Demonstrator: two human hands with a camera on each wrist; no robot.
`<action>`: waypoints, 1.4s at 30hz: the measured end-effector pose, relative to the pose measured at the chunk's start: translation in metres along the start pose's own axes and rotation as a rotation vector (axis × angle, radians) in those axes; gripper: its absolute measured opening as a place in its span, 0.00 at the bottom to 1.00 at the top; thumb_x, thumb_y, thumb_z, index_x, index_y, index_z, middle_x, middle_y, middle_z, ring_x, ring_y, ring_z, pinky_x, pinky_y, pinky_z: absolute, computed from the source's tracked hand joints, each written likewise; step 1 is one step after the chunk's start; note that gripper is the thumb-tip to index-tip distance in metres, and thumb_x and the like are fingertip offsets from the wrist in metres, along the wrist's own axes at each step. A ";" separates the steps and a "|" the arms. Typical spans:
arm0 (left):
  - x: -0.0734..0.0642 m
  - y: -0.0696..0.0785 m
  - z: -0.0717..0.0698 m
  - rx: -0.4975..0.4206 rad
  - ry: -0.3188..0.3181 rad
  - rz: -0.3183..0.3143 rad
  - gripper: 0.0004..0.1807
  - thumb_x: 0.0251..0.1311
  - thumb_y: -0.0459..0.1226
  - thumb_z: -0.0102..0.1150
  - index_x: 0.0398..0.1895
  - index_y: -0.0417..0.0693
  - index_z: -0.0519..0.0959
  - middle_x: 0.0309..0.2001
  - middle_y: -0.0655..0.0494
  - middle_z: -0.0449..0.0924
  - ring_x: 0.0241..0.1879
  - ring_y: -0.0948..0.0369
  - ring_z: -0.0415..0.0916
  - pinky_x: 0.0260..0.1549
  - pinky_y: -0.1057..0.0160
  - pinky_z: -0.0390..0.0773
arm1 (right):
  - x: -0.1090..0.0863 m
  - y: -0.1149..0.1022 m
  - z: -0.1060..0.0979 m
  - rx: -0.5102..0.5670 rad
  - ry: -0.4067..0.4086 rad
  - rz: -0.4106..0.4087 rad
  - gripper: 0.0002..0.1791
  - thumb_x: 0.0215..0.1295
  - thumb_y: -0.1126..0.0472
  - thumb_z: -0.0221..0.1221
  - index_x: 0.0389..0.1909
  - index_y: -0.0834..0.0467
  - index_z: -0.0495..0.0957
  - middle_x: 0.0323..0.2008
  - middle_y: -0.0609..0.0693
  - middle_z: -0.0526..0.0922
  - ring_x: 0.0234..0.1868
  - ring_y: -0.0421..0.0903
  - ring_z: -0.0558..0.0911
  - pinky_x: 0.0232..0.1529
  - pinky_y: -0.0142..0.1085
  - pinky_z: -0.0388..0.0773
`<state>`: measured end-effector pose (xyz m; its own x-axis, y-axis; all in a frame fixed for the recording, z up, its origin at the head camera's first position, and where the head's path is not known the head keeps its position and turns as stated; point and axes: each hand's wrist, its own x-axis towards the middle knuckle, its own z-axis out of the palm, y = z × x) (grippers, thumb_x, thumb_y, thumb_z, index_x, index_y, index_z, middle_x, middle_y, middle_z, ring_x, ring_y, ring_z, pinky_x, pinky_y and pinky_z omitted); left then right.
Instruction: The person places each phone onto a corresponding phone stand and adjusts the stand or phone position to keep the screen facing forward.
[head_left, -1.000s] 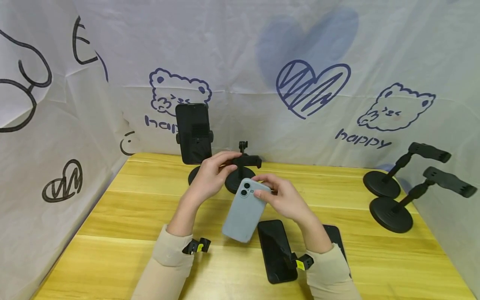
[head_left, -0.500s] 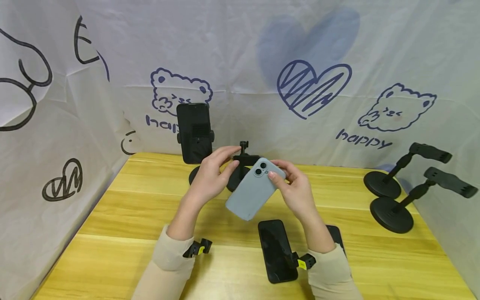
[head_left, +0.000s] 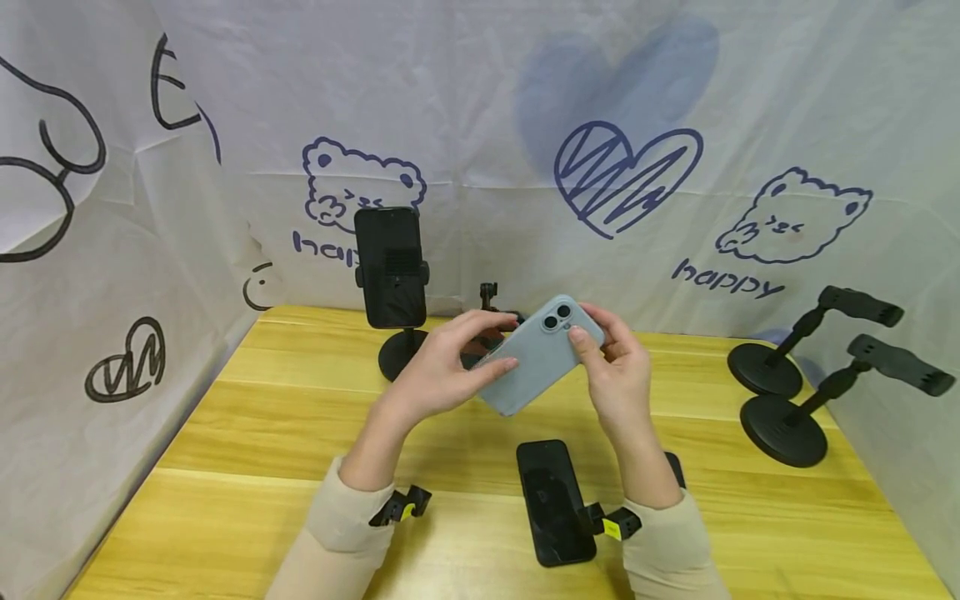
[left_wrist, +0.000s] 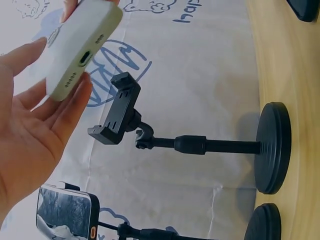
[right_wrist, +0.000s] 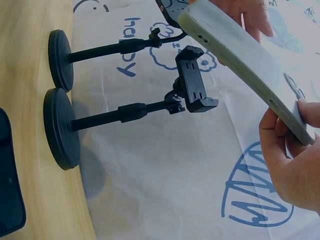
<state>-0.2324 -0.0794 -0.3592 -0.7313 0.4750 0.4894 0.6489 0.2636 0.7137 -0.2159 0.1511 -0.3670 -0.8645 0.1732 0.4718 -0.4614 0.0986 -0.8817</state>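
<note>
My right hand (head_left: 622,375) pinches a smartphone (head_left: 536,358) in a pale blue-grey case near its camera end, thumb on its back. The phone is tilted, its back towards me, above the table. My left hand (head_left: 442,367) reaches round its lower end, fingers behind it; in the right wrist view the left thumb (right_wrist: 257,22) stands a little apart from the phone's back. Behind the phone, mostly hidden in the head view, a black phone stand (left_wrist: 120,110) has its clamp vacant. Left of it, another stand (head_left: 397,354) holds a black phone (head_left: 390,267) upright.
A black phone (head_left: 555,504) lies face up on the wooden table (head_left: 225,500). Another dark phone (head_left: 675,468) is mostly hidden under my right forearm. Two more black stands (head_left: 783,429) are at the right. White cloth (head_left: 480,125) with drawings hangs behind.
My right hand has raised the phone, moving it right and tilting it closer to level. My left hand has left the stand's clamp and come round the phone's lower end.
</note>
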 end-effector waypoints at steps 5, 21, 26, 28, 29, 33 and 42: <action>0.001 0.003 0.003 0.005 -0.057 -0.044 0.18 0.69 0.36 0.68 0.60 0.46 0.80 0.50 0.53 0.83 0.44 0.59 0.82 0.39 0.63 0.86 | -0.001 -0.002 0.001 0.031 0.028 -0.038 0.17 0.72 0.72 0.61 0.59 0.72 0.79 0.40 0.36 0.87 0.37 0.36 0.83 0.39 0.26 0.82; 0.002 -0.001 0.010 0.021 0.038 0.170 0.09 0.65 0.31 0.70 0.46 0.44 0.82 0.43 0.52 0.85 0.39 0.61 0.84 0.32 0.66 0.85 | -0.005 -0.004 0.002 0.208 0.029 -0.031 0.16 0.73 0.72 0.60 0.60 0.62 0.80 0.49 0.45 0.85 0.48 0.41 0.82 0.51 0.30 0.81; 0.002 0.002 0.014 0.087 0.137 0.284 0.10 0.62 0.29 0.71 0.43 0.44 0.81 0.42 0.53 0.83 0.37 0.63 0.80 0.32 0.67 0.81 | -0.006 -0.004 0.005 0.279 -0.023 -0.033 0.24 0.74 0.68 0.57 0.69 0.64 0.72 0.56 0.51 0.81 0.56 0.45 0.82 0.55 0.35 0.83; 0.003 0.004 0.015 0.131 0.191 0.332 0.10 0.61 0.28 0.71 0.42 0.44 0.80 0.41 0.53 0.82 0.36 0.63 0.78 0.32 0.66 0.79 | -0.006 -0.003 0.007 0.326 -0.063 -0.036 0.28 0.73 0.67 0.57 0.72 0.64 0.67 0.59 0.52 0.79 0.57 0.47 0.81 0.55 0.37 0.83; 0.003 0.005 0.015 0.158 0.218 0.354 0.09 0.61 0.28 0.70 0.41 0.44 0.80 0.41 0.53 0.82 0.35 0.63 0.77 0.33 0.66 0.79 | -0.006 -0.003 0.009 0.354 -0.084 -0.032 0.30 0.72 0.66 0.59 0.73 0.63 0.66 0.60 0.52 0.78 0.58 0.47 0.81 0.55 0.39 0.83; 0.004 0.008 0.017 0.293 0.300 0.421 0.08 0.60 0.27 0.68 0.40 0.44 0.81 0.40 0.52 0.82 0.34 0.61 0.78 0.33 0.66 0.81 | -0.008 -0.002 0.014 0.409 -0.162 -0.003 0.38 0.69 0.62 0.68 0.75 0.59 0.62 0.64 0.52 0.75 0.59 0.47 0.79 0.56 0.41 0.84; 0.003 0.008 0.024 0.514 0.324 0.468 0.08 0.57 0.29 0.71 0.41 0.43 0.86 0.41 0.52 0.83 0.36 0.58 0.82 0.30 0.66 0.84 | -0.014 -0.001 0.021 0.344 -0.127 0.046 0.43 0.66 0.65 0.69 0.79 0.59 0.59 0.64 0.53 0.78 0.62 0.50 0.77 0.60 0.34 0.79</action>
<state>-0.2242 -0.0558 -0.3640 -0.3301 0.3845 0.8621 0.8642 0.4905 0.1121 -0.2078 0.1283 -0.3726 -0.8939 0.0446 0.4461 -0.4427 -0.2451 -0.8625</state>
